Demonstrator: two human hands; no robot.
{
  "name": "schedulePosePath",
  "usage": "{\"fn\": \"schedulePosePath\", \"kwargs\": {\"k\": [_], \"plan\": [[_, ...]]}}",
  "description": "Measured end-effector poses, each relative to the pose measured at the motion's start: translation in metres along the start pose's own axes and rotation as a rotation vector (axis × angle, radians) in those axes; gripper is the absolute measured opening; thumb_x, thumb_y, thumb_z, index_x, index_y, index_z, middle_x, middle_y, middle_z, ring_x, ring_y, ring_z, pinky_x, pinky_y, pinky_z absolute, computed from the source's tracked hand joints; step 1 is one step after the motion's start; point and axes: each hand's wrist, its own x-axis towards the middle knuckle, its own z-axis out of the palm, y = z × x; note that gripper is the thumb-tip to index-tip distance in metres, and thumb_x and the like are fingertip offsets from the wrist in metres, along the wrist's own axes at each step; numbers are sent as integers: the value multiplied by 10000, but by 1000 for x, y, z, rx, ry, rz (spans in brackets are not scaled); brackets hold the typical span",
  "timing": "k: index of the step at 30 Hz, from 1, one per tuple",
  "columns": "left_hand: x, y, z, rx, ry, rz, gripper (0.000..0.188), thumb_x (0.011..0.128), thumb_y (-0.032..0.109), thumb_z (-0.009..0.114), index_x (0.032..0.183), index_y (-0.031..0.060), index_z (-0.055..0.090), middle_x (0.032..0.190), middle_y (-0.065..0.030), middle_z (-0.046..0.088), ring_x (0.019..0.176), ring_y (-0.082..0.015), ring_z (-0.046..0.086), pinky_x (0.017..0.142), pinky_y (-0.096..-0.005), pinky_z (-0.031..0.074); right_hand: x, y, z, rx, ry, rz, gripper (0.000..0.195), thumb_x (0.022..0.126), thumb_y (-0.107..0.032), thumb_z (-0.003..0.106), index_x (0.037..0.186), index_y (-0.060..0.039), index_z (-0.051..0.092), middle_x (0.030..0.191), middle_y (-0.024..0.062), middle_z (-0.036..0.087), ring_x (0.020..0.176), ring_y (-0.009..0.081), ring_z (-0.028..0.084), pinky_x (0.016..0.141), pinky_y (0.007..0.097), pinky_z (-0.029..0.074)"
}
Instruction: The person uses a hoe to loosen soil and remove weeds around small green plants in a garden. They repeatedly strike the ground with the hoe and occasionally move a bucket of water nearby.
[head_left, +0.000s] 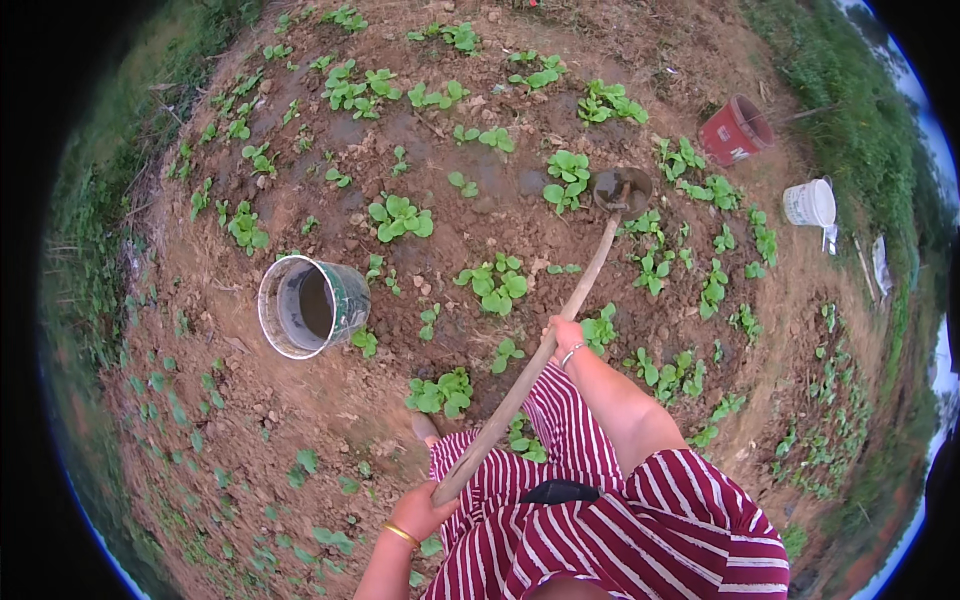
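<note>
My left hand (424, 514) is closed around the lower end of a long wooden handle (517, 394), close to my body. Farther up, my right hand (564, 339) grips the same handle near its middle. At the far end is the round, dark bowl of a long-handled dipper (622, 191), which looks wet inside. It is low over the soil, between a leafy green seedling (568, 180) and more plants to its right. A green and white bucket (296, 307) stands left of the handle, with dark liquid in the bottom.
Clumps of leafy seedlings (495, 285) dot the brown soil (450, 247) all around. A red bucket (735, 131) and a white pail (810, 202) stand at the right edge of the bed. Tall weeds (105, 225) border the left side. My shoe (424, 426) is beside a seedling.
</note>
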Motion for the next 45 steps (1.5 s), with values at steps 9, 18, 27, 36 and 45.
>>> {"fn": "schedulePosePath", "kwargs": {"k": [9,18,27,36,45], "plan": [[-66,-26,-56,475,244,94,426,636,392,623,925,89,544,711,-146,598,671,-317,583,623,-403,469,-54,37,-8,359,-193,-4,104,705,-50,506,754,-34,416,611,83,456,495,221,479,467,369,439],[-93,-30,-95,626,257,208,414,643,406,611,927,110,560,721,-140,600,682,-304,582,624,-394,463,-90,51,-22,435,-200,13,112,681,-136,484,662,-77,391,581,78,417,524,221,411,551,370,401],[-111,-22,-116,702,169,180,413,651,397,606,943,108,562,735,-141,603,689,-302,583,632,-395,463,-112,84,-28,521,-218,92,75,719,-74,500,718,-63,426,611,78,454,562,221,479,560,390,432],[-117,-5,-119,734,220,262,390,634,369,618,879,69,567,709,-145,597,677,-303,583,630,-391,464,-117,97,-31,520,-131,13,118,728,-77,486,810,-50,405,631,92,446,580,232,474,583,398,441],[-96,26,-122,850,138,242,404,609,319,645,927,81,572,765,-149,599,710,-314,579,648,-393,465,-118,86,-56,583,-62,44,158,752,-97,500,878,-35,428,688,79,475,577,221,508,534,384,449]]}}
